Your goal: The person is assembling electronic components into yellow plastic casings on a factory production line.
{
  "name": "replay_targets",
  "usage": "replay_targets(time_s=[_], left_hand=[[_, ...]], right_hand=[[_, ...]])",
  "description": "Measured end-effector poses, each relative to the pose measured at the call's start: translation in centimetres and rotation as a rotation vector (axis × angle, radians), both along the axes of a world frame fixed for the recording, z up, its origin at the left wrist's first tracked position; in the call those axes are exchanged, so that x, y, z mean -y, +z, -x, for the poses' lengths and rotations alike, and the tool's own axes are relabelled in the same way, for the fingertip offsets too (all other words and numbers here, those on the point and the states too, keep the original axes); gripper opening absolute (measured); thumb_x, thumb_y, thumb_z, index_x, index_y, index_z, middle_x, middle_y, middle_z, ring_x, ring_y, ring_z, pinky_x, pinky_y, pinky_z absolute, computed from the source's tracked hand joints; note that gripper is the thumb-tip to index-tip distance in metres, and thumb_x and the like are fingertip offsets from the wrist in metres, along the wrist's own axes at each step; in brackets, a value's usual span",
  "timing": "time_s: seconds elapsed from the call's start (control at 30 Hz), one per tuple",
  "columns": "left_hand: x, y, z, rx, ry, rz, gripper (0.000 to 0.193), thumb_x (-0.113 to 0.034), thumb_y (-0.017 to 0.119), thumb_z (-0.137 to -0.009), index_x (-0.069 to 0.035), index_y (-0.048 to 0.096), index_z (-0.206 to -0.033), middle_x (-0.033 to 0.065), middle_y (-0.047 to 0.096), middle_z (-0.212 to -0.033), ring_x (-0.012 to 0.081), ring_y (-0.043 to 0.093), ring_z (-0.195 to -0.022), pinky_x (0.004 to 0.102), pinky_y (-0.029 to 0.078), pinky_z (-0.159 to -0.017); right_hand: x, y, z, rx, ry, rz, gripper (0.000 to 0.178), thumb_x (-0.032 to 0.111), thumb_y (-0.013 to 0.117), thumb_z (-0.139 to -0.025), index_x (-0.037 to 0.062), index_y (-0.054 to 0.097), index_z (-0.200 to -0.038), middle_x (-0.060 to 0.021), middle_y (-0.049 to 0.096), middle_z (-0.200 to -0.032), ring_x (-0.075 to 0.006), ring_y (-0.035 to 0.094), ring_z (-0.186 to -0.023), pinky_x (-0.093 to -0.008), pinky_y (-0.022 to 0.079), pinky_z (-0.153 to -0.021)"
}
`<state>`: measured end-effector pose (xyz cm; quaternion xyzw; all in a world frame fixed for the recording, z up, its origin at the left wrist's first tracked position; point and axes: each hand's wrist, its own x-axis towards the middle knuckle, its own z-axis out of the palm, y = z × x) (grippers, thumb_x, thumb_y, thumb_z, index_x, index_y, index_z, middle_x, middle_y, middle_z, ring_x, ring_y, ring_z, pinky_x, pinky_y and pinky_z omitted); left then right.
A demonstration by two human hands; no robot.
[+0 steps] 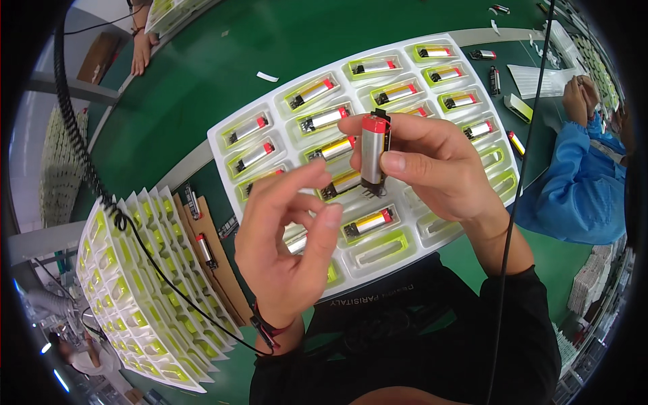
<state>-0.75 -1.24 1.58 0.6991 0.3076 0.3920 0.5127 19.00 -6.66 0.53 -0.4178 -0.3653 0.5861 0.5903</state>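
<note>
Between the thumb and fingers of my right hand (439,162), a silver cylindrical battery cell (372,152) with a red top stands upright. Thin dark wires or contacts hang from its lower end. My left hand (287,229) is raised to the left of the cell, its fingers curved and apart, with nothing in them. Both hands are over a white plastic tray (223,152) whose yellow-green pockets hold several similar cells, such as a battery cell with a yellow side (368,223). A pocket near the front (378,250) holds no cell. My hands hide part of the tray's middle.
A stack of white trays with green pockets (145,283) stands at the left beside a brown cardboard strip (219,270). Loose cells (495,79) lie right of the tray. A co-worker in a blue sleeve (574,182) works at the right; another person's hand (142,50) rests upper left. Black cables cross the view.
</note>
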Motion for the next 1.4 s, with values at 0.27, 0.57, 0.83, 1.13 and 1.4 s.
replay_targets(time_s=[0.27, 0.57, 0.83, 1.13, 1.4], left_hand=[[-1.9, 0.2, 0.0, 0.066, -0.025, 0.137, 0.041, 0.004, 0.064, -0.085, 0.001, 0.059, -0.126, 0.0093, 0.059, -0.110, 0.0060, 0.054, -0.080, 0.0184, 0.044, -0.068], [-2.2, -1.3, 0.3, 0.176, -0.119, 0.222, 0.043, 0.007, 0.065, -0.083, 0.003, 0.058, -0.125, 0.0124, 0.059, -0.112, 0.0087, 0.058, -0.079, 0.0193, 0.047, -0.069], [-2.1, -1.4, 0.1, 0.167, -0.179, 0.016, 0.044, 0.012, 0.071, -0.076, 0.004, 0.062, -0.119, 0.0160, 0.060, -0.112, 0.0150, 0.065, -0.087, 0.0235, 0.052, -0.070], [-2.0, -2.5, 0.0, 0.150, -0.087, -0.062, 0.039, 0.012, 0.073, -0.074, 0.005, 0.066, -0.112, 0.0150, 0.065, -0.101, 0.0162, 0.067, -0.080, 0.0238, 0.054, -0.067], [-1.7, -3.0, -0.5, 0.124, -0.003, -0.155, 0.045, 0.010, 0.075, -0.067, 0.005, 0.066, -0.111, 0.0136, 0.068, -0.091, 0.0160, 0.068, -0.074, 0.0235, 0.054, -0.064]], right_hand=[[0.1, 0.0, 0.7, -0.144, 0.136, 0.019, 0.037, 0.009, 0.057, -0.097, -0.0045, 0.054, -0.131, -0.0061, 0.065, -0.096, -0.0109, 0.061, -0.084, -0.0257, 0.050, -0.073], [-0.7, -0.9, 1.8, -0.371, 0.023, -0.098, 0.042, 0.007, 0.061, -0.094, -0.0020, 0.048, -0.133, -0.0133, 0.065, -0.106, -0.0197, 0.065, -0.096, -0.0306, 0.052, -0.081], [-0.4, -1.5, 2.5, -0.223, -0.185, -0.182, 0.038, -0.002, 0.065, -0.088, -0.0017, 0.051, -0.123, -0.0154, 0.065, -0.112, -0.0208, 0.062, -0.107, -0.0355, 0.050, -0.095], [-0.1, -2.4, 3.1, -0.179, -0.211, -0.196, 0.038, -0.003, 0.064, -0.088, -0.0015, 0.050, -0.123, -0.0170, 0.064, -0.114, -0.0199, 0.062, -0.107, -0.0359, 0.049, -0.096], [0.4, -2.2, 3.7, -0.234, -0.239, -0.173, 0.037, -0.005, 0.063, -0.089, -0.0013, 0.048, -0.123, -0.0168, 0.064, -0.114, -0.0192, 0.062, -0.107, -0.0330, 0.050, -0.094]])
